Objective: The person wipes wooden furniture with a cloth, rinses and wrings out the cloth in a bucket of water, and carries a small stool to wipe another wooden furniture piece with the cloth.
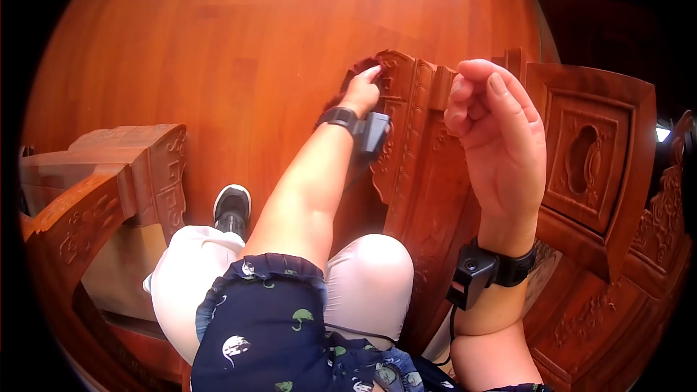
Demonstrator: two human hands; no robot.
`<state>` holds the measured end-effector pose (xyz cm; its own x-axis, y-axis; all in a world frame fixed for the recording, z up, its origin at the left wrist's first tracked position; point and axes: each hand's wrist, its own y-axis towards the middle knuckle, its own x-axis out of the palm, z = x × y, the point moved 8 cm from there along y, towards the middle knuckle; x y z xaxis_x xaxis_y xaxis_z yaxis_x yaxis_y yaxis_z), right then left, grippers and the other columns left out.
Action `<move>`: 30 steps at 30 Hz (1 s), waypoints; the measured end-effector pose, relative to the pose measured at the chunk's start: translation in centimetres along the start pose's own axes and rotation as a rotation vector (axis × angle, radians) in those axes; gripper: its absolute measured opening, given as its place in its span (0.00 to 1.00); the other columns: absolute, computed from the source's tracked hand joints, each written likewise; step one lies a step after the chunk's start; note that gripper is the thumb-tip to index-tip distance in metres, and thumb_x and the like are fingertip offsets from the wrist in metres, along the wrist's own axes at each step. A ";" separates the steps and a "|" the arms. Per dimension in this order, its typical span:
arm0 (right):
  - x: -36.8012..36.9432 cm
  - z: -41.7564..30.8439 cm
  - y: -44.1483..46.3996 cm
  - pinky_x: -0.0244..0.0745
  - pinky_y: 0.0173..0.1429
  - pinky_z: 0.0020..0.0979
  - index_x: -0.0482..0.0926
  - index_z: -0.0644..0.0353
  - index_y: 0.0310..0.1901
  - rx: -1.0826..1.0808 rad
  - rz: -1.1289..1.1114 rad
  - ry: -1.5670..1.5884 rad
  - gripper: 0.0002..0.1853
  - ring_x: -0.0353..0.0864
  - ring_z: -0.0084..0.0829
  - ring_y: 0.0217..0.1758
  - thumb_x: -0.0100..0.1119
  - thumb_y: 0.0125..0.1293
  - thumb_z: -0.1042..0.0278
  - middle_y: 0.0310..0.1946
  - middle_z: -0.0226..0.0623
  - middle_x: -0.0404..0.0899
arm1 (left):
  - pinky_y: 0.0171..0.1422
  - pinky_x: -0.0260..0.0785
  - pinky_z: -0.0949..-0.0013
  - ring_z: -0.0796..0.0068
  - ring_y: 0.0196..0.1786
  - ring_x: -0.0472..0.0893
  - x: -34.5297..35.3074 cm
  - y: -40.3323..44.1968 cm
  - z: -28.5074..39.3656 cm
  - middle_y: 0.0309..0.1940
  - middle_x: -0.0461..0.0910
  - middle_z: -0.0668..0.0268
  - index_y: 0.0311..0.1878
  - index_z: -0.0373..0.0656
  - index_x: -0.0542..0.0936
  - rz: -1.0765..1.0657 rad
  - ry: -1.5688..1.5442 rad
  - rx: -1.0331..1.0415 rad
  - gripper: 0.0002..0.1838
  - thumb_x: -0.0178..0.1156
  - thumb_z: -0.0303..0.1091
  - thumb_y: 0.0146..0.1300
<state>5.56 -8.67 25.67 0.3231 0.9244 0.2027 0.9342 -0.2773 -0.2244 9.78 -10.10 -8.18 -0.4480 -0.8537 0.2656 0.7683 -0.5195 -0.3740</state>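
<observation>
Near the middle, my left hand (361, 93) reaches out over the carved end of a wooden chair arm. Its fingers press a dark red cloth (347, 78) against the carved edge, and part of the cloth is hidden behind the hand. My right hand (499, 138) is raised at the right, in front of the carved wooden furniture (415, 145). Its fingers are loosely curled, with a gap to the palm and nothing visible in them. Each wrist wears a black strap with a small device, one the left-wrist device (374, 133), the other the right-wrist device (475, 268).
A second carved wooden chair arm (131, 174) stands at the left. At the right is a chair back with a framed carved panel (587, 160). Reddish-brown wooden floor (239, 51) stretches ahead. My knees (374, 265) and a dark shoe (232, 209) lie between the chair arms.
</observation>
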 end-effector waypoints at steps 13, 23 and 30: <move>-0.9 -1.0 0.0 0.71 0.42 0.22 0.75 0.69 0.46 -0.098 0.028 0.143 0.14 0.75 0.21 0.34 0.45 0.68 0.68 0.34 0.36 0.78 | 0.66 0.56 0.71 0.70 0.62 0.66 1.7 -1.7 2.6 0.59 0.69 0.58 0.61 0.35 0.66 0.000 -0.237 0.088 0.27 0.37 0.15 0.56; -0.4 -1.1 -0.2 0.68 0.44 0.24 0.74 0.68 0.46 -0.060 -0.003 0.079 0.15 0.72 0.23 0.37 0.44 0.68 0.65 0.35 0.35 0.75 | 0.68 0.56 0.60 0.50 0.62 0.65 3.8 -9.8 4.9 0.56 0.69 0.48 0.56 0.41 0.72 0.028 0.513 0.531 0.28 0.43 0.15 0.49; -0.3 -0.8 -0.1 0.69 0.42 0.22 0.74 0.68 0.46 -0.051 -0.041 0.026 0.15 0.72 0.22 0.37 0.44 0.68 0.65 0.35 0.34 0.75 | 0.70 0.50 0.62 0.51 0.67 0.57 5.6 -9.5 5.9 0.64 0.56 0.44 0.67 0.41 0.55 -0.072 0.354 0.501 0.37 0.43 0.17 0.48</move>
<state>5.52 -9.10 26.41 0.2881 0.9281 0.2358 0.9529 -0.2534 -0.1668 2.61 -9.74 2.11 -0.5653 -0.8220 -0.0689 0.8134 -0.5694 0.1194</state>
